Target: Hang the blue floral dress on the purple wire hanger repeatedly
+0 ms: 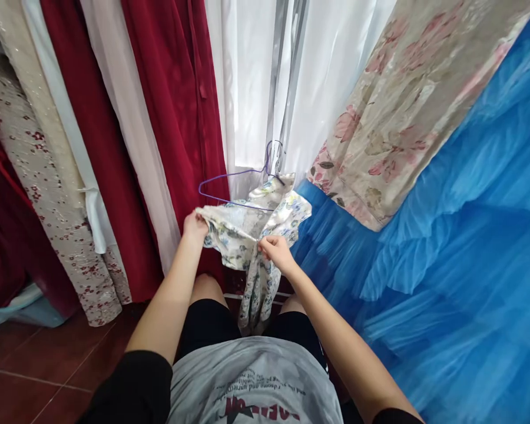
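Observation:
A white garment with a blue, yellow and green floral print (234, 250) hangs in front of me. One shoulder of it sits on the right arm of a purple wire hanger (216, 179); the hanger's left arm is bare. My left hand (195, 225) is closed on the garment's left edge, below the bare hanger arm. Near the middle, my right hand (274, 248) pinches the cloth at the front edge. Long folds of the garment drop between my knees. The fingertips of my left hand are partly hidden by the cloth.
Dark red drapes (176, 118) and a long white fabric (251, 70) hang behind. To the right are a beige floral cloth (380, 135) and a large blue tulle skirt (459, 282). A flowered pale fabric (57, 224) hangs at left above the red tiled floor (39, 371).

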